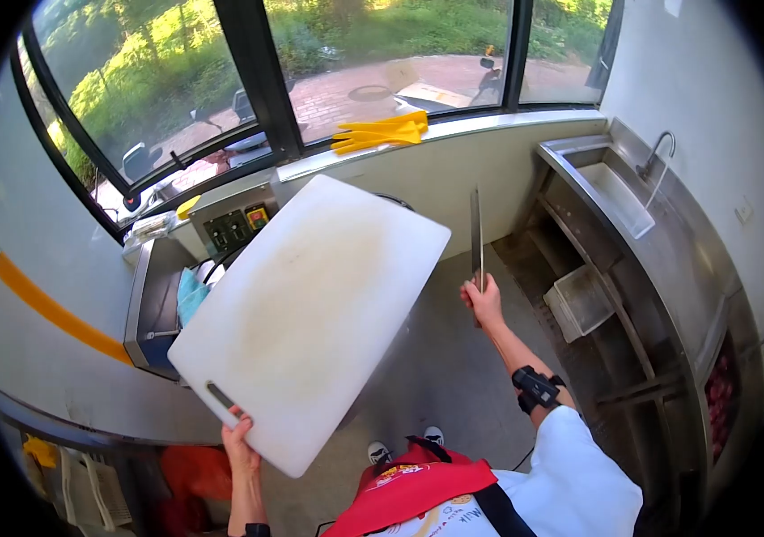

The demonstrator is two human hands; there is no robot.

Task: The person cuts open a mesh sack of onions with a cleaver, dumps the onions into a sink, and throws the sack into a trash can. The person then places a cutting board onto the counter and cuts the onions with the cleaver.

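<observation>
A large white cutting board (319, 304) is held up and tilted in front of me, its middle stained light brown. My left hand (239, 440) grips its lower left edge beside the handle slot. On the right, my right hand (484, 302) is closed round the handle of a knife (478, 228), whose blade points up and away from me. The knife and the board are apart. Part of the machine with control knobs behind the board is hidden.
Yellow gloves (380, 132) lie on the window sill. A steel sink (610, 192) with a running tap stands at the right, over shelves holding a clear bin (581, 302). At the left are a steel box (154, 300) and a red bag (199, 474).
</observation>
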